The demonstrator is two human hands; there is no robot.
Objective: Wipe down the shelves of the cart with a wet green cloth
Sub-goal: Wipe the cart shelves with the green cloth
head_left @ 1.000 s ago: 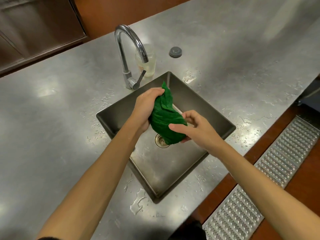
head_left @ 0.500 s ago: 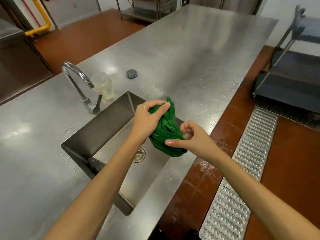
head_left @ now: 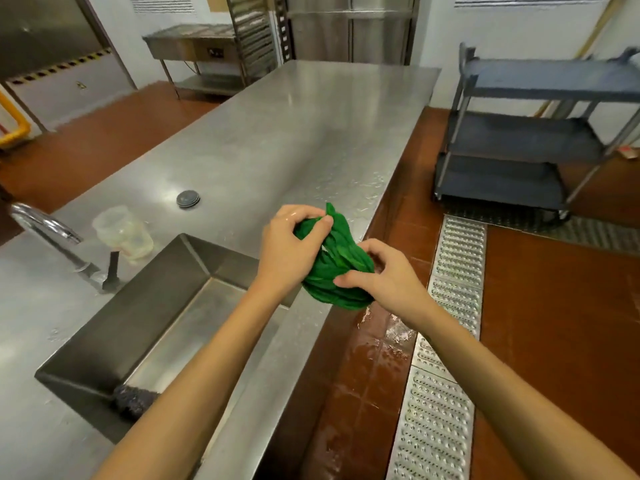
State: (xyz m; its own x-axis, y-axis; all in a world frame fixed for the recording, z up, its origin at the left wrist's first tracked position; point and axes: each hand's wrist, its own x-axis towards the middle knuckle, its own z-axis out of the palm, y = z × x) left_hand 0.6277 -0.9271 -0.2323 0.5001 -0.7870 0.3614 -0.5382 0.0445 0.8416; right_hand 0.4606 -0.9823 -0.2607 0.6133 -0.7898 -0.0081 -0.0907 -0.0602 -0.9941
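Both hands hold the wrung, bunched wet green cloth [head_left: 337,263] over the steel counter's edge [head_left: 346,133]: left hand [head_left: 289,249] pinching its top, right hand [head_left: 379,277] gripping below, probably readying it for the grey three-shelf cart [head_left: 519,136], well apart.

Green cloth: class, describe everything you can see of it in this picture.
The green cloth is deep green, soft fabric, bunched into twisted folds. It is held in the air over the front edge of the counter, right of the sink. The left hand pinches its upper end; the right hand grips its lower bulk.
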